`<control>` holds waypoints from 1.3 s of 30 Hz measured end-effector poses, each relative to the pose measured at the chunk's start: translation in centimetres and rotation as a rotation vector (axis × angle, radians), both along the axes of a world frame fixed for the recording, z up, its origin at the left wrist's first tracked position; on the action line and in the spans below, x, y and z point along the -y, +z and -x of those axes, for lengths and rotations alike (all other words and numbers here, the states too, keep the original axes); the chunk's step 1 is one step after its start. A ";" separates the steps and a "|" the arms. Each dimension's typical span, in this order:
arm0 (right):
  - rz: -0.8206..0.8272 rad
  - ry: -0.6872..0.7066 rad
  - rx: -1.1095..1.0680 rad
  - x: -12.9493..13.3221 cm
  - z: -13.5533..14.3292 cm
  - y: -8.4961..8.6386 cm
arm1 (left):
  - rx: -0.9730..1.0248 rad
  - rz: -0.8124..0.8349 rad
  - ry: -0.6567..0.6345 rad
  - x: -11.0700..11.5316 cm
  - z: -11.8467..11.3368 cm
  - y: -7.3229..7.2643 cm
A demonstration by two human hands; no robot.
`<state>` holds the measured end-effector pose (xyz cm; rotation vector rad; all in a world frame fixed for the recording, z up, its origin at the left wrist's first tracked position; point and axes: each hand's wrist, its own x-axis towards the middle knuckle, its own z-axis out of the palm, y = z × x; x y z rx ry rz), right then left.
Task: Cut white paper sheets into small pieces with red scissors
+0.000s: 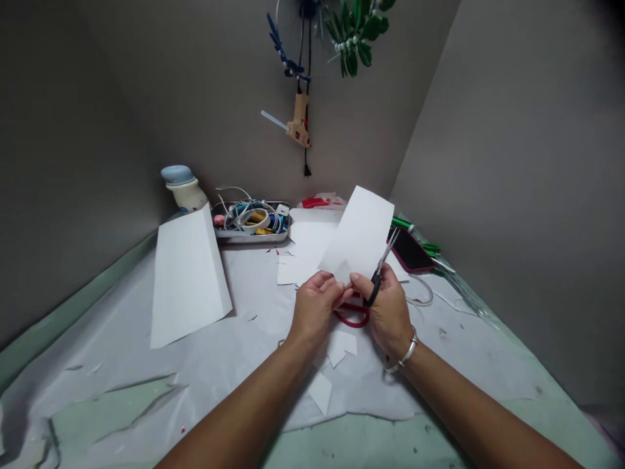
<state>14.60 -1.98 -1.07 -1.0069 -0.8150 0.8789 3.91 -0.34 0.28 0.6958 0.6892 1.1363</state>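
My left hand (319, 303) pinches the lower edge of a white paper sheet (364, 228), which is held tilted above the table. On the same edge, the fingertips of my right hand (390, 306) press close to the left ones. A pair of scissors (375, 286) with black and red handles also rests in my right hand, its blades pointing up and away beside the sheet. Below my hands lie a few white paper scraps (320, 392). Part of the red handle loop shows between my wrists.
A folded white sheet (188, 280) stands at left. Behind are a lidded jar (184, 189) and a tray (254, 239) of tape and cords. A phone (413, 251) lies at right near clear sticks (463, 290). A glue gun (299, 124) hangs on the wall.
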 end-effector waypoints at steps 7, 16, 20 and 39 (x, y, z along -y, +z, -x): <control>0.021 -0.050 0.062 0.1 0.0 0.1 | 0.008 -0.016 -0.012 0.2 0.2 0.4; 0.017 -0.060 0.085 0.3 0.4 0.6 | -0.031 -0.016 -0.009 0.0 0.4 0.2; 0.006 -0.015 0.034 0.4 0.5 0.5 | -0.062 -0.004 0.018 -0.1 0.4 0.2; -0.026 0.013 -0.014 0.2 0.4 0.2 | -0.194 -0.123 0.047 -0.4 0.5 -0.7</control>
